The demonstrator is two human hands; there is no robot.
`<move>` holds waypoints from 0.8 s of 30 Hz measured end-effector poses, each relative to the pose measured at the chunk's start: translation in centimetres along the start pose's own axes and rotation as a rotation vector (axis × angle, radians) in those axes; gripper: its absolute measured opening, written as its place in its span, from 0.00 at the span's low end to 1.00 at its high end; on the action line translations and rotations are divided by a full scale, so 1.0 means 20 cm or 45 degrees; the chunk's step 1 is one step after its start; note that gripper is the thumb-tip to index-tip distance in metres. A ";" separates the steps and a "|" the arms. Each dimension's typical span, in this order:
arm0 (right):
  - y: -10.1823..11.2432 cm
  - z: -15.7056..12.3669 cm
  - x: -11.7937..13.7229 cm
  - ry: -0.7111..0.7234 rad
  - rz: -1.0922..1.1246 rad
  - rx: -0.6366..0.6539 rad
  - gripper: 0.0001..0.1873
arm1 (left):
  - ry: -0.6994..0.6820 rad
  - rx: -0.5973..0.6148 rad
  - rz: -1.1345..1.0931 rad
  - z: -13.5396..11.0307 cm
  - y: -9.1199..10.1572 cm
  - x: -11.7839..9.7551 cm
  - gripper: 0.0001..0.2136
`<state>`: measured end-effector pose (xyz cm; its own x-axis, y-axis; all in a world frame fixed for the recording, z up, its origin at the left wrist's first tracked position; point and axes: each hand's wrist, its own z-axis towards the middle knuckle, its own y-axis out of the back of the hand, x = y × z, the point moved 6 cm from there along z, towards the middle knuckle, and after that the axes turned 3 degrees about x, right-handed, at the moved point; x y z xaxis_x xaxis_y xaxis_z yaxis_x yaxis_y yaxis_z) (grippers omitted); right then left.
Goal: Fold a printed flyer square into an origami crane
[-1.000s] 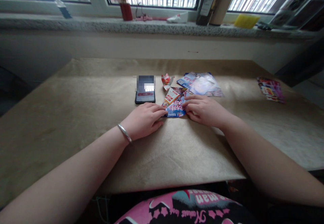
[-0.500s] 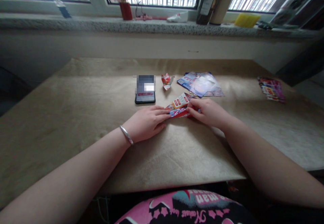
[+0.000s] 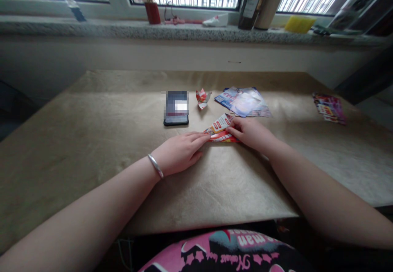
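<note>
A folded piece of printed paper (image 3: 219, 125), red, white and yellow, lies on the table between my hands. My left hand (image 3: 186, 150) rests at its left tip, fingers stretched out and pressing the edge down. At the right end, my right hand (image 3: 251, 132) has thumb and index finger pinched on the paper, covering that end. Beyond it stands a small folded-paper figure (image 3: 202, 99) with pointed red and white flaps. A phone (image 3: 176, 118) with a partly blurred screen lies left of the figure. To the right, several printed leaflets (image 3: 244, 102) overlap in a pile.
More printed leaflets (image 3: 330, 109) lie near the right edge of the table (image 3: 92, 141). Along the windowsill (image 3: 116, 29) at the back are a red container (image 3: 152, 12), a dark bottle (image 3: 252, 5) and a yellow block (image 3: 300, 24).
The strip along the paper's near edge now shows red and yellow print instead of blue and white. My left hand has shifted slightly right; the right still pinches the paper.
</note>
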<state>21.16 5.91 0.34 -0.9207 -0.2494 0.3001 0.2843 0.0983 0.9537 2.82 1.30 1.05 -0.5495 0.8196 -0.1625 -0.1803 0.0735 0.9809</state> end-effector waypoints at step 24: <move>0.06 0.01 -0.04 0.025 -0.280 -0.212 0.11 | -0.065 0.084 0.018 0.00 -0.01 -0.03 0.22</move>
<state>22.20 6.33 1.34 -0.9603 -0.2657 0.0844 0.1197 -0.1196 0.9856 3.27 0.77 0.92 -0.5091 0.8485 -0.1446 -0.1179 0.0977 0.9882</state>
